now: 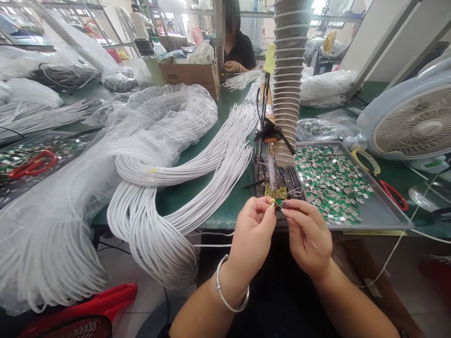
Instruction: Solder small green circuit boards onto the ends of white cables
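My left hand [252, 234] and my right hand [307, 237] meet at the table's front edge, fingertips pinched together. Between them sits a tiny green circuit chip [278, 202]; I cannot tell which hand bears it more. A thin wire runs from my right hand down and off to the right. Just beyond the fingertips stands a small soldering fixture [275, 191] with a yellow pad. A metal tray [380, 213] to the right holds several green and silver chips [329, 180].
Big bundles of white cable [183, 178], some in clear plastic, cover the green table [197, 188] at left. A ribbed extraction hose [288, 80] hangs over the fixture. A fan [416, 124] and red-handled scissors [392, 192] lie right. Another person [236, 47] sits opposite behind a cardboard box [190, 75].
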Action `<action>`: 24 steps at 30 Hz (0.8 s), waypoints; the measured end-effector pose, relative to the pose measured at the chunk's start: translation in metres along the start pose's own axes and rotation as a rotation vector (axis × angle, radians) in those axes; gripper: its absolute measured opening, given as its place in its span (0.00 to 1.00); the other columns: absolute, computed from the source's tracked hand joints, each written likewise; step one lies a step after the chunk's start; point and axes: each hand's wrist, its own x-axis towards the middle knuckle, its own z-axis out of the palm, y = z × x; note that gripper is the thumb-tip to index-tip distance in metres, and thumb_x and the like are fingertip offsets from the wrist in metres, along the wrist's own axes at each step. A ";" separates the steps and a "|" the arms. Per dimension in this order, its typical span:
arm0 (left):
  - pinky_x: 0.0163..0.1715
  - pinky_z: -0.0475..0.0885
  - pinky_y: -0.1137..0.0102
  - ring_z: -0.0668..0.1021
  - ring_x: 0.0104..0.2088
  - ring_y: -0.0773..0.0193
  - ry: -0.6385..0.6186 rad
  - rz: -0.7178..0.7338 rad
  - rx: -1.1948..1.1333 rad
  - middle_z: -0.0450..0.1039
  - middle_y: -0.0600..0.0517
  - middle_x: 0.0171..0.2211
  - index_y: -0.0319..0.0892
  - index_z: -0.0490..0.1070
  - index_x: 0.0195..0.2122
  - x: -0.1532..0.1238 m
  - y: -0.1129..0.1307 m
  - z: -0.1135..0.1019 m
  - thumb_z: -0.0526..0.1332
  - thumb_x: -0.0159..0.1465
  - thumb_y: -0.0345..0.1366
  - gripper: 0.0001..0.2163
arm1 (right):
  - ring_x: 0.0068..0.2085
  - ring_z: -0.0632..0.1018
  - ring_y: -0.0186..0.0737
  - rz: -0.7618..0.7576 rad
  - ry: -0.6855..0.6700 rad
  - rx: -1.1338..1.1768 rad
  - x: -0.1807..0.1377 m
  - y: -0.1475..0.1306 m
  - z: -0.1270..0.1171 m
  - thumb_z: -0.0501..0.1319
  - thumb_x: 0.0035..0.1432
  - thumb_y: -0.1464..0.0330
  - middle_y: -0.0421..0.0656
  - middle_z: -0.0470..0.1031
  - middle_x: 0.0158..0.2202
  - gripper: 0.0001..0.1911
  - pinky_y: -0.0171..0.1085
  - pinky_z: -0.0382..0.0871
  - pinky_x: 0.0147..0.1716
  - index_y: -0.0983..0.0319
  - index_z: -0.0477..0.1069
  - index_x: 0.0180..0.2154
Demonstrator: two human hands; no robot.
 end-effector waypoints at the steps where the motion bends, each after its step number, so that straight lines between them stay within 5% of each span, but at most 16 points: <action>1: 0.36 0.66 0.74 0.72 0.31 0.71 0.000 0.000 -0.001 0.70 0.52 0.38 0.41 0.65 0.25 0.000 0.000 0.000 0.59 0.59 0.33 0.06 | 0.43 0.77 0.40 -0.002 0.001 0.000 0.000 0.000 0.000 0.56 0.57 0.79 0.47 0.74 0.41 0.14 0.41 0.76 0.40 0.60 0.71 0.43; 24: 0.36 0.68 0.73 0.73 0.33 0.69 0.005 0.015 -0.007 0.71 0.51 0.37 0.41 0.66 0.25 -0.001 0.000 0.000 0.59 0.59 0.33 0.06 | 0.42 0.78 0.40 -0.014 0.006 -0.023 0.002 -0.002 0.000 0.56 0.57 0.77 0.47 0.74 0.40 0.14 0.41 0.77 0.39 0.59 0.72 0.43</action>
